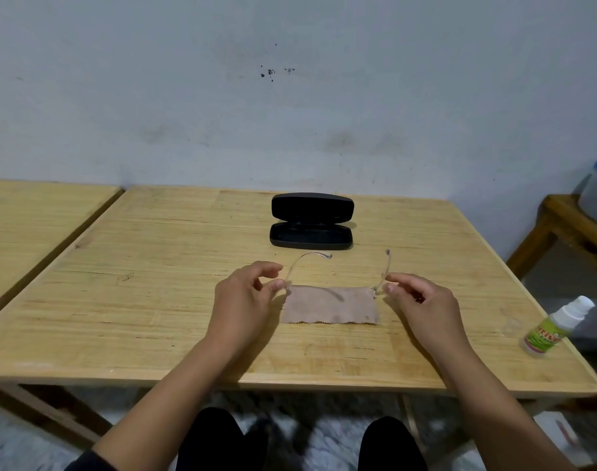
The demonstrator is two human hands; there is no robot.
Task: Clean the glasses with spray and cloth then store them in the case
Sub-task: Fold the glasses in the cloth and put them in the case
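On the table [154,300], glasses [324,266]: clear frame I hold just above the cloth [331,305], arms unfolded toward the case [311,222]
Left hand [246,297]: I pinch the left hinge
Right hand [422,300]: I pinch the right hinge
Case: open, behind the glasses
Spray bottle [555,328]: far right edge

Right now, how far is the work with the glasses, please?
Prepared: the case lies open, and the cloth is spread flat on the table. In hand: the left hand and right hand each pinch a temple of the clear glasses over the cloth. Whether the lenses are clean, I cannot tell. The spray bottle stands untouched at the right edge. Left: storing them.
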